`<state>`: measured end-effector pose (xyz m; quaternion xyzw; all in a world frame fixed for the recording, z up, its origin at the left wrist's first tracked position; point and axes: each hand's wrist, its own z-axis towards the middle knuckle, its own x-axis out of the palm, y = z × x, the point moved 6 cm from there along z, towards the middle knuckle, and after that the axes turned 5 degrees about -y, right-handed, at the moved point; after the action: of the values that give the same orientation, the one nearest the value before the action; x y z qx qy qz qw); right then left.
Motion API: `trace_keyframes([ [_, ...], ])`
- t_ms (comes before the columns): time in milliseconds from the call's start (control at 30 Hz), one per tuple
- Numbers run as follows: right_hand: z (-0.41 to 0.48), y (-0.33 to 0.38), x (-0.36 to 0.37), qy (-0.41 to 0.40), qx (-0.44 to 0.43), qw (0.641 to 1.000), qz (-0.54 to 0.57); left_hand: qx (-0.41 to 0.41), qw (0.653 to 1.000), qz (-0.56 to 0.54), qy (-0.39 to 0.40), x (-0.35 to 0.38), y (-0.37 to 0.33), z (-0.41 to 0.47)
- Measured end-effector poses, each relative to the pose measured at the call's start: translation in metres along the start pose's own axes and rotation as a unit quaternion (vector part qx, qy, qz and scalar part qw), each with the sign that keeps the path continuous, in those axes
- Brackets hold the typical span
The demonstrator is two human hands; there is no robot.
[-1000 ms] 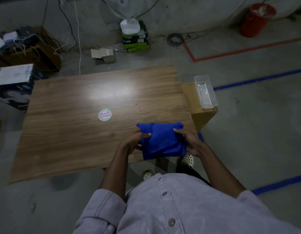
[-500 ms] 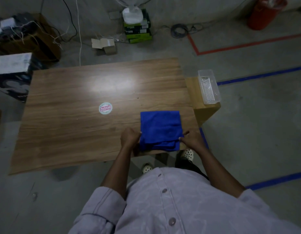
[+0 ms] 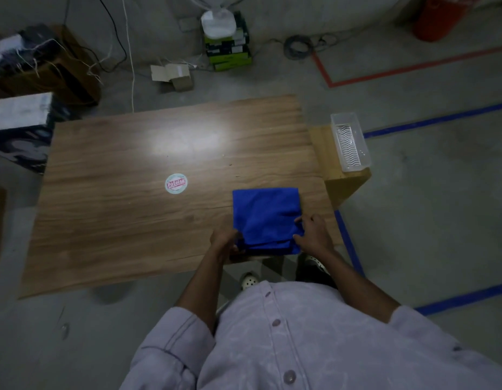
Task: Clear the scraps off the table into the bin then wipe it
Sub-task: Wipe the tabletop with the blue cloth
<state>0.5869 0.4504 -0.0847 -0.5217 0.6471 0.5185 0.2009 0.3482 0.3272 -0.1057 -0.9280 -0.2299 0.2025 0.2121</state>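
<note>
A folded blue cloth (image 3: 265, 215) lies flat on the wooden table (image 3: 126, 209) near its front right corner. My left hand (image 3: 223, 239) grips the cloth's near left corner at the table's front edge. My right hand (image 3: 313, 233) pinches the cloth's right edge, fingers curled onto the fabric. A round white sticker with red print (image 3: 176, 183) sits on the tabletop to the left of the cloth. A red bin (image 3: 438, 18) stands on the floor at the far right.
A clear plastic tray (image 3: 349, 142) rests on a small wooden stand (image 3: 342, 184) against the table's right side. Boxes (image 3: 227, 49), cables and a dark crate (image 3: 44, 66) lie on the floor beyond the table. Blue and red tape lines mark the floor on the right.
The cloth was held up off the table between both hands a second ago; now it lies flat on the tabletop, with both hands still on its near corners.
</note>
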Motion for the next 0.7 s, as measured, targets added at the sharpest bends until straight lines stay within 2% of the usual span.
trace_keyframes([
  [100, 0.001, -0.006, 0.003, -0.007, 0.033, 0.999, 0.03, 0.048, 0.995, 0.076, -0.048, -0.01, -0.004, 0.001],
  [233, 0.009, -0.016, 0.0, -0.052, 0.096, 0.988, 0.109, 0.13, 0.959, 0.219, -0.124, -0.026, -0.03, 0.007],
  [333, 0.016, -0.015, -0.001, -0.047, 0.133, 0.968, 0.208, 0.183, 0.945, 0.225, -0.154, -0.028, -0.051, 0.013],
  [433, 0.029, -0.018, 0.008, 0.001, 0.187, 0.924, 0.333, 0.24, 0.951, 0.154, -0.115, -0.018, -0.073, 0.026],
  [500, 0.039, -0.018, 0.012, 0.012, 0.202, 0.912, 0.356, 0.224, 0.962, 0.127, -0.087, -0.012, -0.079, 0.038],
  [567, 0.047, -0.011, 0.012, 0.008, 0.196, 0.919, 0.343, 0.195, 0.971, 0.122, -0.065, -0.006, -0.08, 0.049],
  [700, 0.063, 0.005, -0.002, -0.016, 0.13, 0.957, 0.26, 0.183, 0.968, 0.17, -0.032, 0.003, -0.078, 0.083],
])
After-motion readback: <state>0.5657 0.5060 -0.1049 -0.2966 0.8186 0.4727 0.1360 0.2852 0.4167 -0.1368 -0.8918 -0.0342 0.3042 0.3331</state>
